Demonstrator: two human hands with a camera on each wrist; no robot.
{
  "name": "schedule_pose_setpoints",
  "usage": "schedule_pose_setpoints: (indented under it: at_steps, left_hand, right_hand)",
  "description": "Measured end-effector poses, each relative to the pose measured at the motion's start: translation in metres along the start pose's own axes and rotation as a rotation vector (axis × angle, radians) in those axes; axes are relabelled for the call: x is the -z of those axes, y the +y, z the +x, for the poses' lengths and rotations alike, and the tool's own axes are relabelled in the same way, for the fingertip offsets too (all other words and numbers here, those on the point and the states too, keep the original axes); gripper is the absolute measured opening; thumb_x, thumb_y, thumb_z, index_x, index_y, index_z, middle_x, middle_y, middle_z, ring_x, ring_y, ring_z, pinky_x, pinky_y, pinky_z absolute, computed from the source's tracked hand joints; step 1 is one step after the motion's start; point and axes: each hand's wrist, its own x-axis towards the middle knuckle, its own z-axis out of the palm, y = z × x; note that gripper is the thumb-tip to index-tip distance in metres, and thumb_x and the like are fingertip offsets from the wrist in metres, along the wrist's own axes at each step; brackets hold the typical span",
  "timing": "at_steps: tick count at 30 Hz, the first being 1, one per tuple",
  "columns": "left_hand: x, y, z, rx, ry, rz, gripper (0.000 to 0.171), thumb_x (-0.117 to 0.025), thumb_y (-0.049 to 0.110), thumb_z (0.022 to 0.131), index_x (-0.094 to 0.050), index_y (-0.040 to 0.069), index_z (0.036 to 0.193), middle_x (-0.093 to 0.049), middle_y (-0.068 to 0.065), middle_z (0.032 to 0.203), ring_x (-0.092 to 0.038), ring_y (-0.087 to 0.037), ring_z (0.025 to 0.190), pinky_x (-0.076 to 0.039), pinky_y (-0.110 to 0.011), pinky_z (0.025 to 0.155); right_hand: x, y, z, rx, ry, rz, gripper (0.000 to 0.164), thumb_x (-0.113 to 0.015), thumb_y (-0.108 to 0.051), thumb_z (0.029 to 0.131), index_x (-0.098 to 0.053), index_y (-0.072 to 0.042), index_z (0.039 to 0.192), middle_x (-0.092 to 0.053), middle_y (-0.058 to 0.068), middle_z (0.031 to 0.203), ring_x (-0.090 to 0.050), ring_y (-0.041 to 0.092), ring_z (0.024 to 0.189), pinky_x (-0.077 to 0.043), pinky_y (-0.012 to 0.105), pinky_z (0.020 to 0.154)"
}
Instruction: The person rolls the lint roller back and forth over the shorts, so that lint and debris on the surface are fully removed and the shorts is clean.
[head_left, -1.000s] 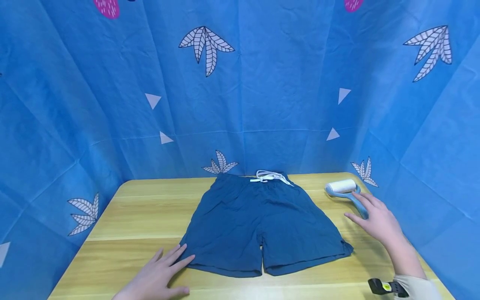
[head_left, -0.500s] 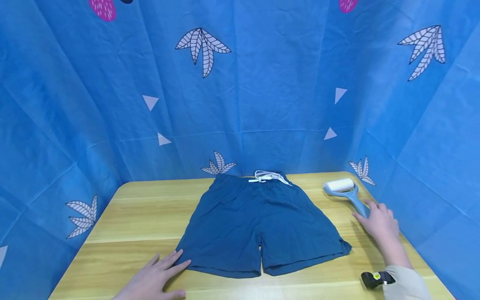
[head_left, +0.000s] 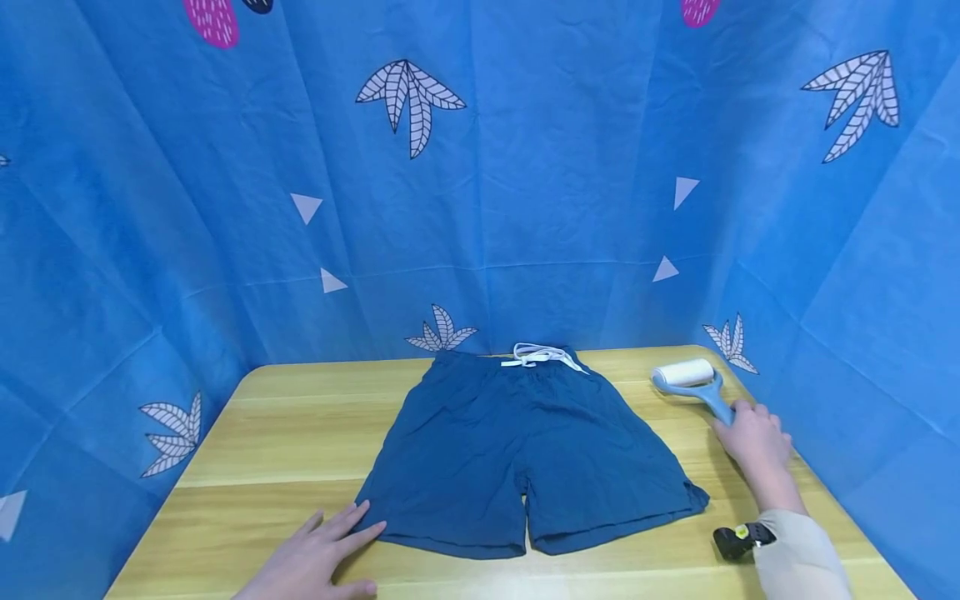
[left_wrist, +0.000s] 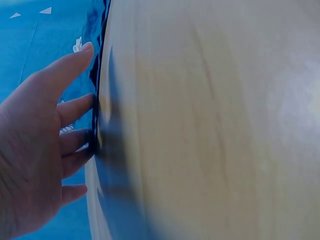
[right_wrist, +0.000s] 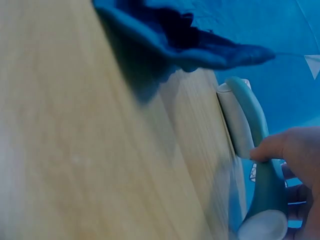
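Note:
Dark blue shorts (head_left: 480,450) lie spread flat, waistband at the back, legs toward the person. Their white drawstring (head_left: 542,356) is tied at the waist. My left hand (head_left: 309,558) has its fingers extended, fingertips right at the hem of the left-side leg. In the left wrist view that hand (left_wrist: 35,135) has its fingers spread apart at the cloth's edge. To the right of the shorts is a lint roller (head_left: 684,373) with a white roll and blue handle. My right hand (head_left: 756,437) grips the handle (right_wrist: 270,187), thumb across it and fingers behind.
The wooden table (head_left: 292,417) has a blue patterned curtain (head_left: 562,167) hanging behind it and along both sides. The right hand is close to the table's right edge. A black wrist strap (head_left: 738,540) shows by the right sleeve (head_left: 798,554).
My right hand has lowered from above the lint roller's handle and closed round it. The left hand and the shorts have hardly moved.

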Motion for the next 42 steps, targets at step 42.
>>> schedule_pose_setpoints:
  at_steps: [42]
  left_hand:
    - [0.003, 0.012, -0.008, 0.121, 0.051, 0.021, 0.083, -0.048, 0.078, 0.082, -0.057, 0.017, 0.137, -0.054, -0.013, 0.144, -0.048, -0.037, 0.134, -0.032, -0.066, 0.11]
  right_hand:
    - [0.061, -0.12, -0.005, 0.466, 0.409, 0.05, 0.034, -0.062, -0.022, 0.079, -0.06, -0.003, 0.107, -0.056, 0.021, 0.103, -0.042, 0.04, 0.095, -0.029, 0.06, 0.075]
